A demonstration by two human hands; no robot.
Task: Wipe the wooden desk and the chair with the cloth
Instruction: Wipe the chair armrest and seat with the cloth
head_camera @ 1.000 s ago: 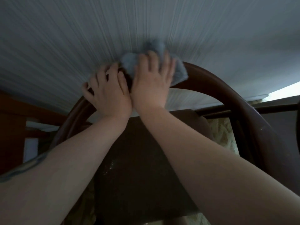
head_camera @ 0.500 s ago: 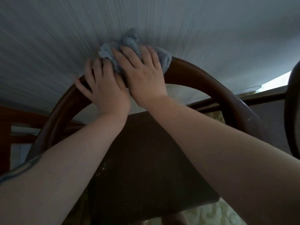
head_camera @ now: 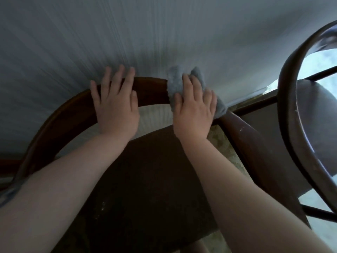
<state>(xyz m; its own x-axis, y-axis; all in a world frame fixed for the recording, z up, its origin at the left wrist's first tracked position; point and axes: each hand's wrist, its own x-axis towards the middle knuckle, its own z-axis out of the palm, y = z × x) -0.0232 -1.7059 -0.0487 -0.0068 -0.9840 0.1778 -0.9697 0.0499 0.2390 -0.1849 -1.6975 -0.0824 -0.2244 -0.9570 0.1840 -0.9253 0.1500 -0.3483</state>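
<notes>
**Rail runs down to the right of my fingers**

My right hand [head_camera: 194, 106] presses the fluffy blue-grey cloth [head_camera: 176, 79] onto the curved dark wooden chair back [head_camera: 151, 90], fingers spread flat. The unwiped rail curves rightward and toward me. My left hand [head_camera: 115, 105] lies flat alongside, bracing.

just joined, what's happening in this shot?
A person is wiping the curved wooden back rail of a chair. The right hand presses a grey-blue cloth onto the rail's right side, while the left hand rests flat on the top of the rail. A second chair stands at right.
</notes>
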